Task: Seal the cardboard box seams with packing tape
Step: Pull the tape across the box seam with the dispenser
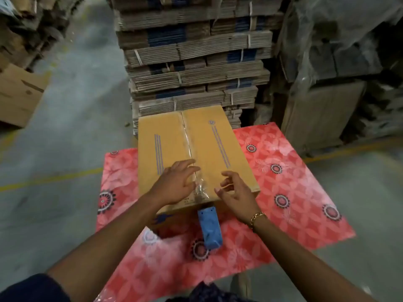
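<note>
Cardboard box (192, 153) at centre frame, lying flaps-up on a surface (290, 192) covered with a red flowered cloth. Clear packing tape (188, 140) runs along the middle seam from the far edge toward the near edge; its crinkled end (200, 189) sits just short of the near edge, between the two hands.

Left hand (174, 184): palm down on the box top left of the seam, fingers spread and empty, fingertips at the tape. Right hand (236, 192): hovering over the near right corner of the box, fingers loosely curled and apart, holding nothing. A gold bracelet (257, 217) circles the right wrist.

Blue tape dispenser (209, 227): lying on the cloth below the box's near edge, touched by neither hand.

Progress, as a judgement: the top centre seam appears taped along nearly its whole length; the loose end probably needs pressing down over the near edge. Whether the side seams or the underside are taped cannot be told.

Contents: the box is closed, so what it holds is hidden.

Background: bundled stacks of flattened cartons (194, 51) fill the upper centre of the frame, directly behind the box; another carton (17, 94) stands on the floor at the left edge.
</note>
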A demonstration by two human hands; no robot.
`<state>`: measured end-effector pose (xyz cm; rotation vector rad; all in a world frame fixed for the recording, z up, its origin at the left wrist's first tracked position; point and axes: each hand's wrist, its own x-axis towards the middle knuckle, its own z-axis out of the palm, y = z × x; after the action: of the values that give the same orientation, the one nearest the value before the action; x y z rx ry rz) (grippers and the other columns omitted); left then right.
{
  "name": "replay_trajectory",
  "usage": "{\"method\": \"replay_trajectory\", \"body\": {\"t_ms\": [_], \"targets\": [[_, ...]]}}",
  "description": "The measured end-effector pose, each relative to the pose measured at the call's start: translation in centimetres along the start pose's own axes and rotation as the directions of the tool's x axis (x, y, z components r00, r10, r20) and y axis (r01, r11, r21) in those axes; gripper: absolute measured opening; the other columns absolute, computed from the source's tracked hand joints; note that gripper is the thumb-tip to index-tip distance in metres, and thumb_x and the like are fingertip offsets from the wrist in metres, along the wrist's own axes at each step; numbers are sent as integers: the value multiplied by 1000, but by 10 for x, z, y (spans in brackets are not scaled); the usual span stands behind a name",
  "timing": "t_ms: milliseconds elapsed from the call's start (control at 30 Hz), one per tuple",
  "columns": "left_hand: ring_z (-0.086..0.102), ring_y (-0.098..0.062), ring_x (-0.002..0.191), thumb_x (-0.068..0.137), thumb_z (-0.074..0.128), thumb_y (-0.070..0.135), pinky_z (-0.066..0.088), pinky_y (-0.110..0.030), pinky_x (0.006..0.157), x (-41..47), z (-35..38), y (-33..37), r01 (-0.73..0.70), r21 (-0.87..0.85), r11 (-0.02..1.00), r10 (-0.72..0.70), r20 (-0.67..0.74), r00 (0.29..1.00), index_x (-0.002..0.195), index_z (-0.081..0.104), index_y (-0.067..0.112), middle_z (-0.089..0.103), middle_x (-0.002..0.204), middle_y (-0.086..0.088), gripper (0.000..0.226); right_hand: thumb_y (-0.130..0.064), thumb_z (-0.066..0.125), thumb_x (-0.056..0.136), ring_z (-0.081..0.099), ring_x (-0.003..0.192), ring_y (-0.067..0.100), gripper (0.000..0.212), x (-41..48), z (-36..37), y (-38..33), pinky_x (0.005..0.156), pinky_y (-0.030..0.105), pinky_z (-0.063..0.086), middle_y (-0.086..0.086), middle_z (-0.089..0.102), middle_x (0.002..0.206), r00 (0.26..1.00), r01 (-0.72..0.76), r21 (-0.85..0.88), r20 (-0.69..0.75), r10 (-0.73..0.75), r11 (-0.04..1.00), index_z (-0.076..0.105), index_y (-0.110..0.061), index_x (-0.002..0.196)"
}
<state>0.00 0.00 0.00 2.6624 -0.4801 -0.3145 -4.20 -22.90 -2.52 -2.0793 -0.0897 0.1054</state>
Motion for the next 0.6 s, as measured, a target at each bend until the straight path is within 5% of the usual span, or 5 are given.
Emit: {"method": "replay_trajectory", "body": {"t_ms": [133,333,600], "targets": [[24,-19,153,76,34,56,25,-45,120,-10,14,-6,-105,107,989,97,78,992,152,41,30,26,166,7,81,-59,60,81,64,89,12,55,-29,22,23,81,40,55,-6,62,100,995,-94,-61,-21,93,994,46,-32,128],[2,-18,158,77,49,53,8,-46,125,-25,51,-21,-332,393,858,306,130,943,162,12,27,3,172,1,96,-58,67,83,58,108,13,81,-59,50,41,85,27,49,-1,56,128,987,-156,-122,-64,149,980,31,-25,148],[5,-20,158,70,58,32,17,-49,125,-14,77,-31,-400,451,798,363,171,916,162,3,22,5,171,-2,107,-70,75,64,44,137,29,116,-70,84,51,104,42,46,8,41,153,941,-336,-189,-20,338,923,22,-16,152]]}}
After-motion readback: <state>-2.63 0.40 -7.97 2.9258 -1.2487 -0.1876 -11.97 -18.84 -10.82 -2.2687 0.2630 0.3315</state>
